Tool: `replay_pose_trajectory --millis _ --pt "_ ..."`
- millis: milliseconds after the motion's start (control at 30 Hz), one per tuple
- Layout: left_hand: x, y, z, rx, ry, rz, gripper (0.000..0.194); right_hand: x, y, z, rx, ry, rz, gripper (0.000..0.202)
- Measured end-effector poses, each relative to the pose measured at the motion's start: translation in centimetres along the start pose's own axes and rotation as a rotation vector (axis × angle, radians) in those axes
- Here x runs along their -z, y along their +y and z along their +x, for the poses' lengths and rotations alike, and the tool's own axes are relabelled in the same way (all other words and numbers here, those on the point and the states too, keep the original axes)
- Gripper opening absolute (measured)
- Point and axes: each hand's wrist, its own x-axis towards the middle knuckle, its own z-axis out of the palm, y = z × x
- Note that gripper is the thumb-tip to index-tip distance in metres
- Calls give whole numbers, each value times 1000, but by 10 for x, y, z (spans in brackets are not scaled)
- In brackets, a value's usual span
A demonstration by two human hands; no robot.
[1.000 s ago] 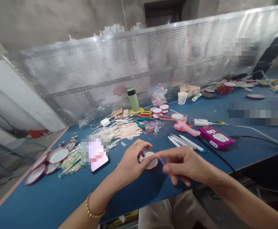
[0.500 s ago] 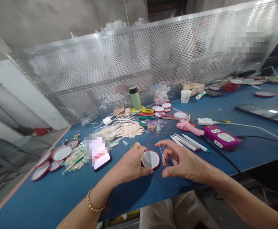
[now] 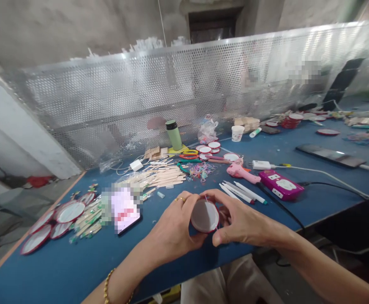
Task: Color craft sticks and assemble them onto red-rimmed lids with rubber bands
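Note:
A round white disc with a red rim [image 3: 205,216] is gripped at its left edge by my left hand [image 3: 177,219], fingers at the top and thumb below. My right hand [image 3: 240,217] is curved round the disc's right side, its fingers and thumb holding a thin pink band [image 3: 216,228] at the rim. Parts of the band are hidden by the fingers and the disc. White markers [image 3: 244,192] lie just beyond my right hand, and a lit phone [image 3: 125,211] lies left of my left hand.
Red-rimmed discs [image 3: 70,211] and wrapped sticks [image 3: 91,217] lie at the left. Farther back are wooden sticks [image 3: 168,175], coloured bands [image 3: 202,170], a green bottle [image 3: 174,136] and a paper cup [image 3: 237,133]. A pink glue gun [image 3: 241,172] and purple device [image 3: 281,185] sit at the right.
My right hand has moved in to the disc, bringing the stretched pink band to its rim. The disc now appears larger and more raised in my left hand. The camera view has shifted slightly.

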Motion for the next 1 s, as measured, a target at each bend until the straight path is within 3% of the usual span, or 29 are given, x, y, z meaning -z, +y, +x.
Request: replay_pose_trajectory --millis 167,333,633,900,1000 --pt "-2 -2 -3 -16 -56 -20 62 -4 1 4 -31 -4 -172 78" --pt "-6 -5 -7 -61 -12 6 83 -3 -1 5 -44 -20 -233 78" --pt "-5 -1 -3 -92 -15 4 60 -7 -1 -1 -71 10 -231 75" --pt "-4 -3 -2 -127 -22 -26 70 -9 -1 -6 -34 26 -159 76" --pt "-4 -3 -2 -127 3 -7 65 -10 -3 -5 -45 47 -169 63"
